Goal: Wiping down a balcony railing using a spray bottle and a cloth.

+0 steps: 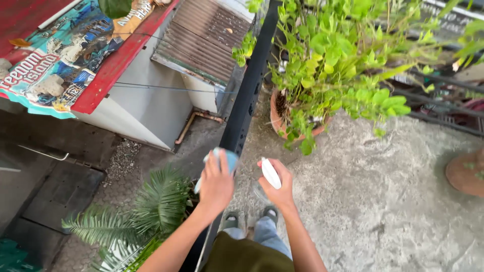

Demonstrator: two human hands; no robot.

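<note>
My left hand (216,184) is wrapped around a light blue bottle-like object (229,159), held over the black railing (246,108). My right hand (279,187) grips a white spray head (270,173); a clear part seems to hang below it, hard to make out. Both hands are close together, a little in front of a leafy green plant (335,55) in a terracotta pot (276,118) standing on the concrete floor (383,191). My feet in dark sandals (252,217) show below the hands.
Beyond the railing, far below, lie a paved yard, a palm-like plant (151,206), a white wall and a red roof edge with a colourful banner (55,55). A second terracotta pot (466,174) sits at the right edge. Metal bars (443,100) run behind the plant.
</note>
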